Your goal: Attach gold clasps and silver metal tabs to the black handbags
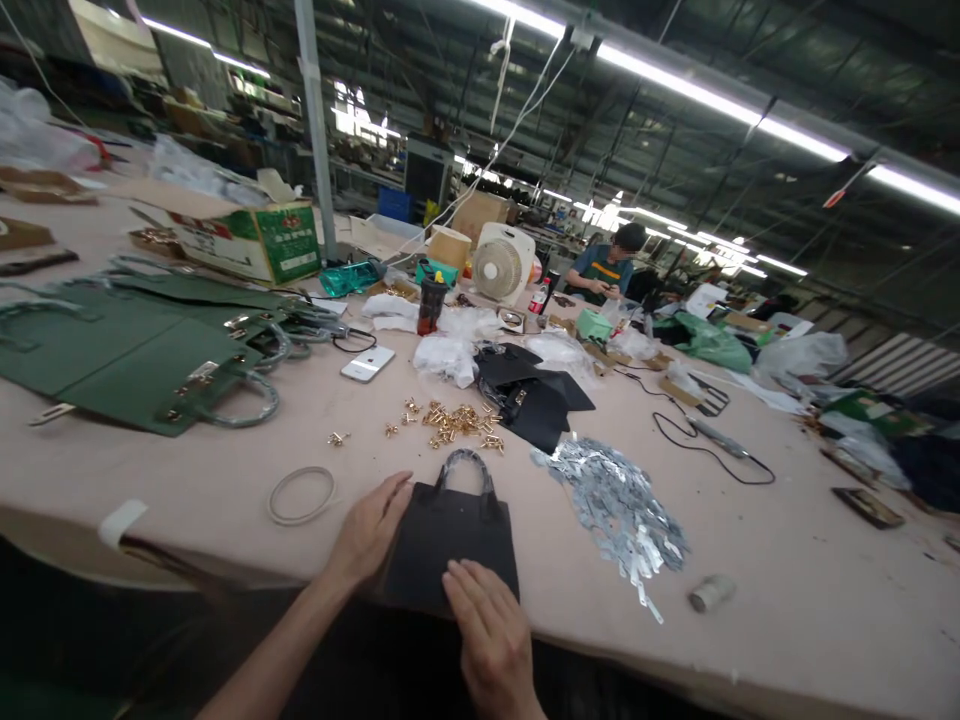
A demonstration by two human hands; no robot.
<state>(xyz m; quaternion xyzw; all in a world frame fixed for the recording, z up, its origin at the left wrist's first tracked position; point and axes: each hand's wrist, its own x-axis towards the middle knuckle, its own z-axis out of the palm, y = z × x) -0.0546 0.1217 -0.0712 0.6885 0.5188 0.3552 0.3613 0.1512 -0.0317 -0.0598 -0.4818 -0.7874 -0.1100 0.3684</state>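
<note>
A small black handbag (454, 525) lies at the table's front edge, its looped handle pointing away from me and wrapped in clear film. My left hand (373, 530) rests along the bag's upper left edge with fingers stretched out. Flat on the bag's lower right part lies my right hand (487, 622), fingers extended and covering that corner. Just beyond the handle are scattered gold-coloured metal fittings (456, 424). A heap of flat silver metal strips (619, 500) spreads to the right of the bag. More black bag pieces (536, 405) are piled behind it.
Green bags (127, 345) are stacked at the left. A roll of tape (301, 496) and a phone (368, 364) lie nearer. Further back stand a fan (501, 265) and a dark bottle (430, 303). A corded tool (718, 437) lies right; a co-worker (604, 268) sits beyond.
</note>
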